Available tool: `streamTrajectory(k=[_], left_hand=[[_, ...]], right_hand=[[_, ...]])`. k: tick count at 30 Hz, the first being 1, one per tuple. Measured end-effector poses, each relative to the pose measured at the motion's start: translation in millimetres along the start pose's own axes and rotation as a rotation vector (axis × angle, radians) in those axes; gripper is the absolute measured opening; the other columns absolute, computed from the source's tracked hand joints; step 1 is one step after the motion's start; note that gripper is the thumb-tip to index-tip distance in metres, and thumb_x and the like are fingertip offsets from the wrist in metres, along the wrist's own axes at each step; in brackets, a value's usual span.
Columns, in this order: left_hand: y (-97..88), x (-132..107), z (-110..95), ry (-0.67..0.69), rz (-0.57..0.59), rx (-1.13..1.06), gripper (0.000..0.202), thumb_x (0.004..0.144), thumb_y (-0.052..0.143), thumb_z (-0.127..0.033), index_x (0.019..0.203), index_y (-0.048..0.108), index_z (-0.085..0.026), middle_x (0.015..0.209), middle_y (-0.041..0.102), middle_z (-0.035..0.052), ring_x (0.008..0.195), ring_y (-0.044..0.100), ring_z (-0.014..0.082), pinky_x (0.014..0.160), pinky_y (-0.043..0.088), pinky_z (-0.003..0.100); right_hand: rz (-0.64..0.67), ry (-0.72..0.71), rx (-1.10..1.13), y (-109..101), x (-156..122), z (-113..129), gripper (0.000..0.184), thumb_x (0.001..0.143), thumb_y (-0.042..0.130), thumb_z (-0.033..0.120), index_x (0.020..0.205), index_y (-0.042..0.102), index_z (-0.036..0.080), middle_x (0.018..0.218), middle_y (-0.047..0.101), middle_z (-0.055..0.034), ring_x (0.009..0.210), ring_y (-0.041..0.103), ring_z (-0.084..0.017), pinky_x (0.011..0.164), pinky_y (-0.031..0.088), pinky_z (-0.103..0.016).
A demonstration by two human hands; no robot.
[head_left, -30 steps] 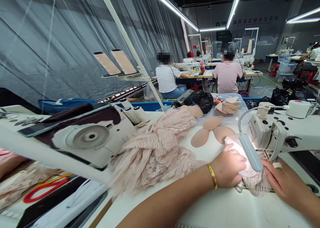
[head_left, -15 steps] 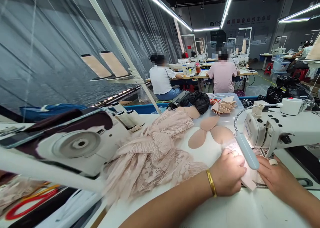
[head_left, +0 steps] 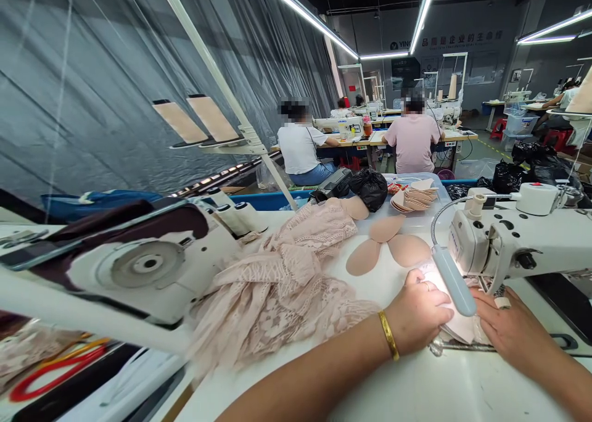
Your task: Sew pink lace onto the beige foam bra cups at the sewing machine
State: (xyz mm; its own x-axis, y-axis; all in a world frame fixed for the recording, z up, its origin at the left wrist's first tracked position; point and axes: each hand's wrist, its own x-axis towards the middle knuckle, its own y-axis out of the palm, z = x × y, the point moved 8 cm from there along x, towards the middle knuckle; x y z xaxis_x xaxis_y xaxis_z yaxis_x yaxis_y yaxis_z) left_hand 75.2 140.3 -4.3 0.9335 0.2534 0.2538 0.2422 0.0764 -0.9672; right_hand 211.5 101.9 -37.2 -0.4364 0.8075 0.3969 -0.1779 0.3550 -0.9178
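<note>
My left hand (head_left: pixel 420 316), with a gold bangle and a ring, is closed on a pale pink fabric piece (head_left: pixel 457 329) under the lit lamp. My right hand (head_left: pixel 515 329) lies flat beside the needle area, fingers stretched out over the work, a pale band round one finger. The sewing machine (head_left: pixel 518 237) stands above both hands. Its grey lamp (head_left: pixel 456 280) hides part of the fabric. Three beige teardrop-shaped cup pads (head_left: pixel 363 257) lie just beyond my left hand. A heap of pale pink lace (head_left: pixel 296 280) spreads to the left of my forearm.
A clear plastic tray (head_left: pixel 439 206) behind holds a stack of beige pads (head_left: pixel 413 198). Near it sits a black plastic bag (head_left: pixel 369 187). Thread cones (head_left: pixel 215 119) stand on a rack at left. Two people (head_left: pixel 414 139) sit at machines ahead.
My left hand has shifted slightly left and its grip on the fabric has turned. The fabric's lower end has swung flatter against the machine bed. My right hand stays nearly in place.
</note>
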Motion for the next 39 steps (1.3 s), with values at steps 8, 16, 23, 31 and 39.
streamTrajectory(k=[8,16,23,31,39], left_hand=[[4.2,-0.5,-0.6,0.008,-0.025,0.071,0.015,0.086,0.063,-0.016,0.096,0.069,-0.024,0.099,0.074,0.0039,0.090,0.061,0.0203,0.097,0.034,0.045],[6.0,1.4,1.5,0.013,-0.031,0.093,0.009,0.086,0.064,-0.016,0.091,0.068,-0.022,0.094,0.073,0.0025,0.088,0.060,0.0197,0.097,0.032,0.045],[3.4,1.3,-1.5,-0.007,-0.039,0.044,0.010,0.085,0.061,-0.011,0.086,0.065,-0.020,0.090,0.072,0.0000,0.086,0.061,0.0183,0.094,0.032,0.046],[3.4,1.7,0.8,-0.024,-0.012,0.023,0.011,0.084,0.060,-0.011,0.090,0.064,-0.020,0.092,0.072,0.0023,0.087,0.060,0.0194,0.094,0.032,0.046],[-5.2,-3.8,-24.2,-0.010,-0.060,0.057,0.007,0.090,0.057,-0.019,0.083,0.058,-0.020,0.083,0.063,0.0007,0.076,0.055,0.0184,0.081,0.034,0.040]], right_hand=[[-0.022,0.004,-0.016,-0.8,-7.3,-5.0,0.049,0.099,0.037,0.010,0.141,0.056,0.026,0.113,0.075,-0.0068,0.105,0.068,-0.027,0.092,0.053,-0.045],[-0.072,0.095,0.059,-9.0,-8.5,-16.1,0.030,0.100,0.042,0.017,0.095,0.070,0.026,0.098,0.075,-0.0061,0.105,0.070,-0.028,0.102,0.054,-0.048],[-0.076,0.145,0.102,-9.9,-6.6,-15.7,0.029,0.102,0.038,0.018,0.106,0.066,0.025,0.112,0.075,-0.0084,0.109,0.069,-0.028,0.098,0.056,-0.049],[-0.095,0.114,0.119,-14.1,-7.0,-13.2,0.033,0.102,0.042,0.020,0.117,0.070,0.028,0.111,0.075,-0.0066,0.108,0.069,-0.029,0.094,0.057,-0.046],[0.181,-0.022,0.288,-5.0,-13.2,11.1,0.039,0.097,0.042,0.006,0.119,0.064,0.030,0.112,0.066,-0.0058,0.095,0.063,-0.023,0.077,0.054,-0.037]])
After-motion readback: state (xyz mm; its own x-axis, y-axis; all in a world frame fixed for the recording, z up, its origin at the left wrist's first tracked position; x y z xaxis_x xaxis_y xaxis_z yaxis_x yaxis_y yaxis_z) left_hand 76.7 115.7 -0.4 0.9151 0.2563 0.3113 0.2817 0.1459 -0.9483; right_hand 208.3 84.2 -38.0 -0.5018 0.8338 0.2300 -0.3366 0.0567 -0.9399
